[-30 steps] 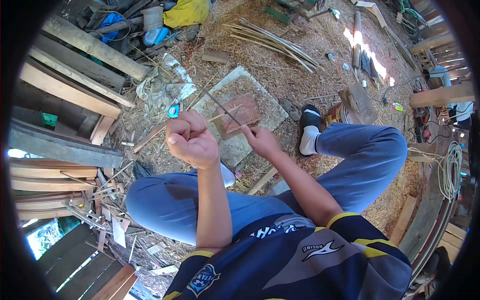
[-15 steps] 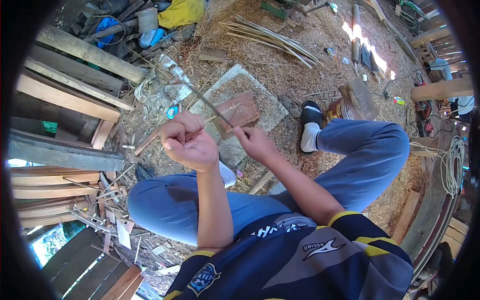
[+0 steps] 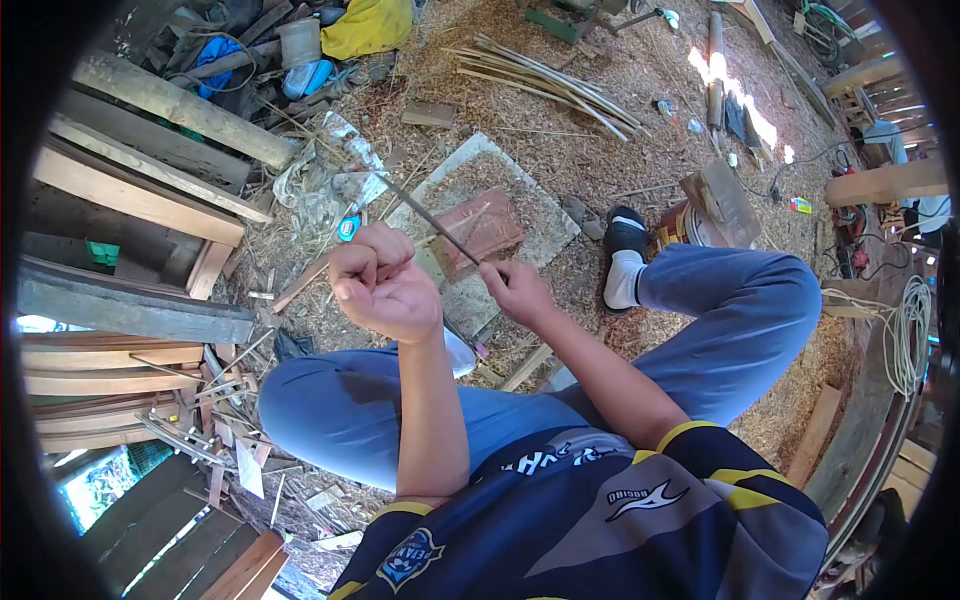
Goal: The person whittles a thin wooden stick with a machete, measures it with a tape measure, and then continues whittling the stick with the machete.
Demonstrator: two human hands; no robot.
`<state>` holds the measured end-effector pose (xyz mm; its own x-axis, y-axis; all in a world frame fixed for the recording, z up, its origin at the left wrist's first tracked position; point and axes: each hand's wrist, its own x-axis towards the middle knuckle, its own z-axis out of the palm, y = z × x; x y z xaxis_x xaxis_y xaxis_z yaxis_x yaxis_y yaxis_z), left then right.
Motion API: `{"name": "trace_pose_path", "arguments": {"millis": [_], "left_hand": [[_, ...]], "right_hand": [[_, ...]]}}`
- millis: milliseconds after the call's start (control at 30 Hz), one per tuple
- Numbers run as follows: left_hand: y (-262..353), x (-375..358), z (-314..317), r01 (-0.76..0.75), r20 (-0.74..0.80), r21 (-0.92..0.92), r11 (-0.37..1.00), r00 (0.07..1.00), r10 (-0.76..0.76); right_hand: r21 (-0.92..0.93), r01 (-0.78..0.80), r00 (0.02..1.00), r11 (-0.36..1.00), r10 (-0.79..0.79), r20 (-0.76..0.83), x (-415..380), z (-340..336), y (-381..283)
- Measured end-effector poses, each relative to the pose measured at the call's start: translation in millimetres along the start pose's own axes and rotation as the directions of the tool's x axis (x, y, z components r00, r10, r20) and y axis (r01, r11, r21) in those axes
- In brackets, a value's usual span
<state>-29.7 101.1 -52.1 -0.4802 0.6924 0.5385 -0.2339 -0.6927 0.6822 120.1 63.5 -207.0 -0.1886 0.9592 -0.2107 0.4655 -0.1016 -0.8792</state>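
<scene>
Shavings (image 3: 655,165) cover the ground around a slab (image 3: 540,238); above its board (image 3: 492,218), the right hand (image 3: 520,294) pinches the near end of a dark rod (image 3: 418,205), seemingly light, stiff, best gripped there; the left hand (image 3: 388,290), palm up, fingers curled together, apparently grips a pale stick (image 3: 424,241).

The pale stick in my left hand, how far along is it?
Done, it seems: some cutting, judging by shavings around you. In hand: the pale stick, in your left hand, and a thin dark tool crossing it, in your right hand. Left: probably more work on the stick; its finish is too small to judge.
</scene>
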Motion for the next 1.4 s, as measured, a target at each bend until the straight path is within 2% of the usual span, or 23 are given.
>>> {"name": "trace_pose_path", "arguments": {"millis": [33, 133, 233, 267, 367, 467, 567, 667, 767, 867, 967, 1067, 1167, 1267, 1367, 1400], "left_hand": [[0, 0, 0, 0.003, -0.011, 0.004, 1.0, 1.0, -0.003], [1, 4, -4, 0.012, -0.032, 0.007, 1.0, 0.999, -0.012], [1, 4, -7, 0.024, -0.017, -0.008, 1.0, 1.0, -0.024], [0, 5, -8, 0.025, -0.005, -0.013, 1.0, 1.0, -0.025], [1, 5, -4, 0.018, -0.013, 0.001, 1.0, 1.0, -0.018], [1, 6, -1, 0.023, -0.028, 0.023, 0.999, 0.999, -0.022], [0, 7, 3, 0.007, -0.057, -0.007, 1.0, 0.998, -0.007], [-1, 5, 3, 0.0, -0.013, -0.013, 1.0, 1.0, -0.001], [0, 5, 8, -0.02, 0.008, 0.027, 0.999, 1.0, 0.02], [0, 8, 13, -0.063, 0.002, 0.089, 0.994, 0.998, 0.063], [-2, 8, 9, -0.039, -0.025, 0.108, 0.993, 0.999, 0.042], [-3, 9, 1, -0.042, 0.02, 0.106, 0.993, 0.999, 0.04], [-4, 8, 1, -0.066, 0.005, 0.149, 0.987, 0.998, 0.066], [-5, 7, 4, -0.083, -0.004, 0.174, 0.981, 0.996, 0.085], [-7, 7, 1, -0.089, 0.03, 0.154, 0.984, 0.996, 0.085], [-8, 7, 3, -0.086, 0.033, 0.145, 0.986, 0.996, 0.082]], "right_hand": [[0.031, 0.108, 0.994, 0.994, -0.108, -0.018, -1, 3, -1], [-0.089, -0.234, 0.972, 0.968, 0.23, -0.048, 8, 13, 43], [-0.126, -0.433, 0.9, 0.892, 0.434, -0.02, 17, 4, 91], [-0.164, -0.428, 0.903, 0.889, 0.429, -0.027, 17, 2, 93], [-0.206, -0.284, 0.959, 0.936, 0.282, -0.042, 15, 3, 73], [-0.146, -0.072, 0.991, 0.987, 0.054, -0.126, 9, 14, 79], [-0.201, -0.463, 0.886, 0.863, 0.449, -0.111, 17, 23, 125], [-0.128, -0.567, 0.821, 0.814, 0.57, -0.012, 12, 9, 115], [-0.149, -0.513, 0.858, 0.845, 0.502, -0.111, 17, 18, 109], [-0.14, -0.304, 0.95, 0.942, 0.29, -0.116, 27, 22, 78], [0.013, -0.244, 0.97, 0.97, 0.243, 0.023, 22, 0, 0], [0.083, -0.031, 0.995, 0.996, 0.023, 0.093, 12, -8, -43], [0.038, 0.084, 0.991, 0.996, -0.087, 0.105, 3, -14, -61], [-0.025, -0.202, 0.978, 0.979, 0.203, 0.038, 8, -4, -19], [-0.076, -0.414, 0.91, 0.907, 0.412, -0.041, 24, 8, 80], [-0.102, -0.396, 0.918, 0.913, 0.394, -0.031, 24, 6, 77]]}}
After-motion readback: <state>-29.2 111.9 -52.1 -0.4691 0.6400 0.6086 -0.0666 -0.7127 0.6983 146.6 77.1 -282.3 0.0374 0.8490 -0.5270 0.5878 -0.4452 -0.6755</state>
